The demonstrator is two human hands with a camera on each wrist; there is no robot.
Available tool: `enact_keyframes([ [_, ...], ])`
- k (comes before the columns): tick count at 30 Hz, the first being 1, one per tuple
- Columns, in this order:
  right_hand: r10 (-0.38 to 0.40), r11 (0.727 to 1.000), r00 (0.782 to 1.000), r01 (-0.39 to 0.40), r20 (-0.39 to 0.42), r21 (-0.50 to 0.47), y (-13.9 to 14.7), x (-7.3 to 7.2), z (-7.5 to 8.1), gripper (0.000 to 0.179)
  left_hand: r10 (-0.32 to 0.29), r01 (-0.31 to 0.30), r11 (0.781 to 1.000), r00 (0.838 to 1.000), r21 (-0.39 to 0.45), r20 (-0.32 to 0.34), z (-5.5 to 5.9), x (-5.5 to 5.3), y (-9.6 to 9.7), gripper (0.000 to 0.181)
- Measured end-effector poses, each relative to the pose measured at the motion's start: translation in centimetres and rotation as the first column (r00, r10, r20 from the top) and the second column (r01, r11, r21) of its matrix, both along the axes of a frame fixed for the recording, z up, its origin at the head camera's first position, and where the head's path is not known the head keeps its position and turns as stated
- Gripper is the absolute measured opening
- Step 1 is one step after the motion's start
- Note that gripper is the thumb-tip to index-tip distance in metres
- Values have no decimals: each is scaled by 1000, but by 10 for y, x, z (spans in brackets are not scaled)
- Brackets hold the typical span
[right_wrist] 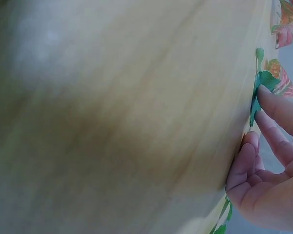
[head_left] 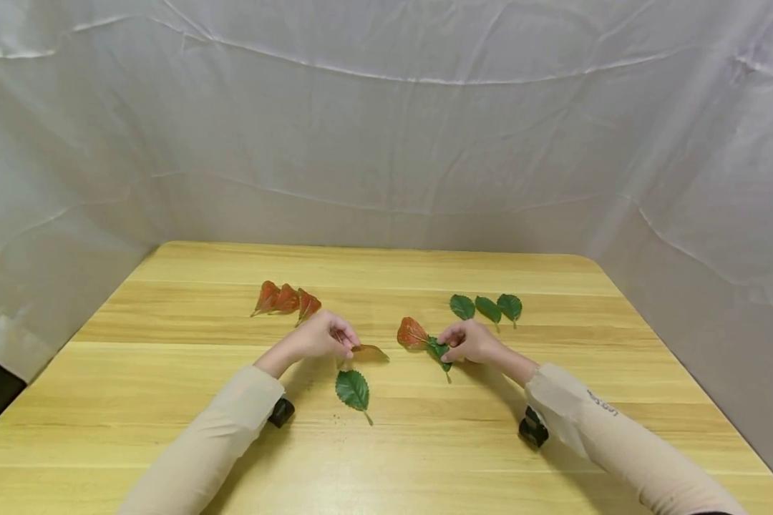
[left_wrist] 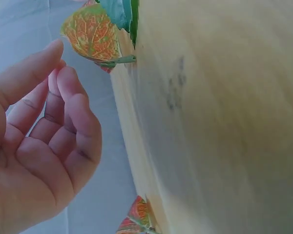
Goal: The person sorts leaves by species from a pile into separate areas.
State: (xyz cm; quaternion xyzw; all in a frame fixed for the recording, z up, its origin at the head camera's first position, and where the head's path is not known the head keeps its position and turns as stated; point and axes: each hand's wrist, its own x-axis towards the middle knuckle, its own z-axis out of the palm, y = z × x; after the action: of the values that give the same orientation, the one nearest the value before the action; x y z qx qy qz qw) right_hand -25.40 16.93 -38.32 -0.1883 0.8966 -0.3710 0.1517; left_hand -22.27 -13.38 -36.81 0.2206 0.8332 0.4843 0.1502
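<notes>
In the head view my left hand (head_left: 325, 336) pinches a red-orange leaf (head_left: 370, 352) at one end, holding it just above the table. The left wrist view shows this veined orange leaf (left_wrist: 92, 34) at the tips of thumb and forefinger. Below that hand a green leaf (head_left: 352, 390) lies flat, stem toward the near edge. My right hand (head_left: 473, 342) pinches another green leaf (head_left: 439, 350) low at the tabletop; in the right wrist view that leaf (right_wrist: 265, 82) is between thumb and fingers. A red leaf (head_left: 412, 333) lies against its upper left end.
Three red leaves (head_left: 287, 299) lie in an overlapping row at the back left of the wooden table (head_left: 386, 465). Three green leaves (head_left: 487, 309) lie side by side at the back right, just beyond my right hand. Pale cloth (head_left: 386, 143) hangs behind and along both sides.
</notes>
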Motion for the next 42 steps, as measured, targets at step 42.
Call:
enact_keyframes([
  [42,-13,1000,1000,13,17,-1,0,-2,0,23,146,-101,956,978,-274,151,4,-5,10,16],
])
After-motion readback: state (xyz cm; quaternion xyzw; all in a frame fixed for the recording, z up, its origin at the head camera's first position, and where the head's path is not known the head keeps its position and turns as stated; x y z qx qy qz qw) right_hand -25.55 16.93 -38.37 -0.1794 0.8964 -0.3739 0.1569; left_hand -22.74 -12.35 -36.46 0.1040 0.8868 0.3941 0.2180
